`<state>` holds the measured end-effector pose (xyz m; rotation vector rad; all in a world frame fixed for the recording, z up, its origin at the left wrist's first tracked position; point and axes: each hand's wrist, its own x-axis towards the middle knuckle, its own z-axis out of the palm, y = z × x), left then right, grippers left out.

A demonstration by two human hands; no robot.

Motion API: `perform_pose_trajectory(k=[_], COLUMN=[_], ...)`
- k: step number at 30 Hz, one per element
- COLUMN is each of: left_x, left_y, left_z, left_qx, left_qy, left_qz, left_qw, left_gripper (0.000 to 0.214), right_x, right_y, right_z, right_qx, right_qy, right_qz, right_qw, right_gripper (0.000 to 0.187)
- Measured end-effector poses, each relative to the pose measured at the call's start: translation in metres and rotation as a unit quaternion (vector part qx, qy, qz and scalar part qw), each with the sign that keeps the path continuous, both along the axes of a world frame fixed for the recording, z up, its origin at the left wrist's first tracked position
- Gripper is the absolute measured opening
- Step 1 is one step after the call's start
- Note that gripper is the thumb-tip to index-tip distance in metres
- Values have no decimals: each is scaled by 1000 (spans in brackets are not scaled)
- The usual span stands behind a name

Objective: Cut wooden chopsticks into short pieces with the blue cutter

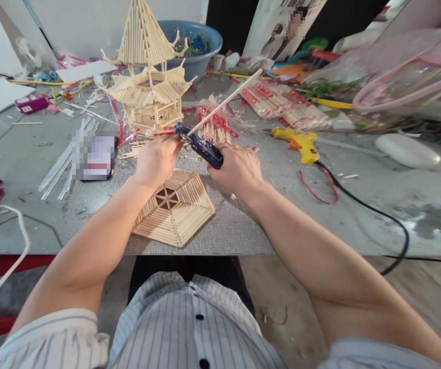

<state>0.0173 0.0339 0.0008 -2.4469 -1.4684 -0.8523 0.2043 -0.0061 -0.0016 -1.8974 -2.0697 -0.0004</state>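
My right hand (238,166) is wrapped round the handles of a dark blue hand cutter (205,148), which points up and to the left. A long wooden chopstick (226,102) slants from the cutter's head up to the right. At the chopstick's lower end, the fingers of my left hand (159,159) are pinched together, partly hidden by the cutter. Below both hands lies a flat hexagonal panel of wooden sticks (182,220) with a spoked opening in its middle. Behind my left hand stands a tiered stick pavilion (147,92) with a pointed roof.
Packs of wrapped chopsticks (278,100) lie beyond my hands. A yellow glue gun (297,143) with a black cord rests on the right, near a white computer mouse (407,150). A phone (99,156) and clear glue sticks (61,164) lie left. A blue basin (205,61) stands behind.
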Motion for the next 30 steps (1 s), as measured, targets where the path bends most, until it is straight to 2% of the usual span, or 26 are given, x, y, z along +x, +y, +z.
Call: perform_pose_trajectory(k=[8,10,16,21,27,30], left_x=[1,1,-2,-8,-10,-8], left_y=[-3,-3,6,18,26,27], left_z=[4,6,10,5,-1,-1], left_qx=[-26,-49,-133,-180,-193,-203], left_qy=[37,54,119,127,117,113], left_qz=[26,48,111,144,150,157], left_qw=[999,996,978,965,963,960], left_gripper=[26,26,30,30,28,30], right_x=[-1,-2,-8,-24,-34,-32], right_y=[1,4,25,40,60,71], right_z=[4,4,9,16,12,5], right_qx=[-54,-72,-162,-235,-222,-210], right_qy=[-23,-26,-22,35,25,47], right_qz=[-14,-13,20,59,75,113], right_qw=[998,997,986,970,972,970], right_gripper=[35,41,77,76,67,67])
